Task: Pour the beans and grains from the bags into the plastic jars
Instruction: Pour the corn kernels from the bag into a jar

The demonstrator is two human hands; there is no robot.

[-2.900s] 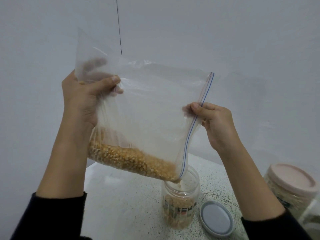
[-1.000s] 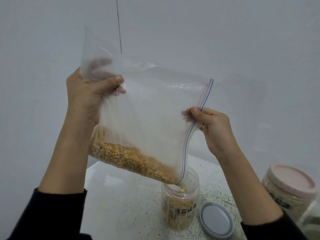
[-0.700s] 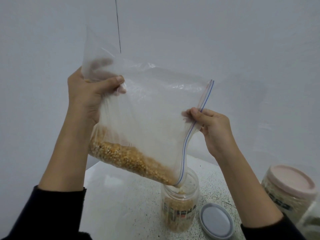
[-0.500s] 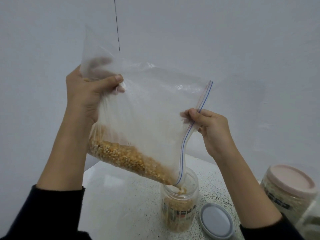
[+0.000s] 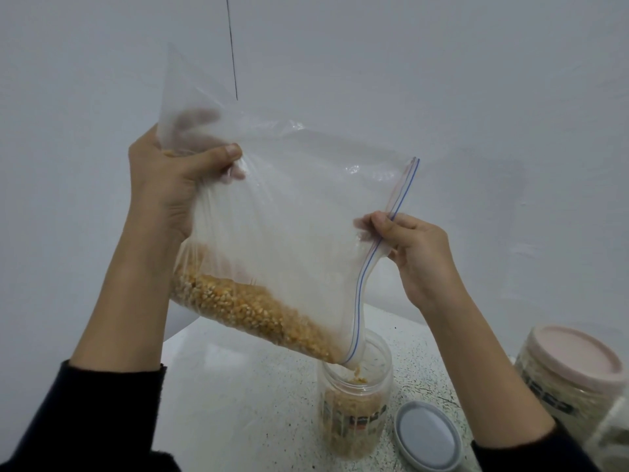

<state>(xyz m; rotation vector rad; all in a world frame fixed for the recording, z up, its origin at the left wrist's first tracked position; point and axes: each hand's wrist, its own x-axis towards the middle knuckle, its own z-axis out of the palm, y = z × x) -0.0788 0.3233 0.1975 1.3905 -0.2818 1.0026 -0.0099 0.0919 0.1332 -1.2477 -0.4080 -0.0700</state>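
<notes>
A clear zip bag (image 5: 299, 212) hangs tilted in the air, with yellow corn kernels (image 5: 245, 308) gathered along its lower side. My left hand (image 5: 170, 185) grips the bag's upper left corner. My right hand (image 5: 415, 253) pinches the blue zip edge on the right. The bag's lowest open corner dips into the mouth of an open plastic jar (image 5: 354, 396) on the table, and kernels fall into it. The jar is partly filled with kernels.
The jar's grey lid (image 5: 429, 434) lies flat on the speckled white table (image 5: 245, 386), right of the jar. A closed jar with a pink lid (image 5: 571, 369) stands at the right edge. A white wall is close behind.
Kernels keep sliding toward the bag's low corner and the level in the jar has risen. My right hand has dropped slightly; the left holds its place.
</notes>
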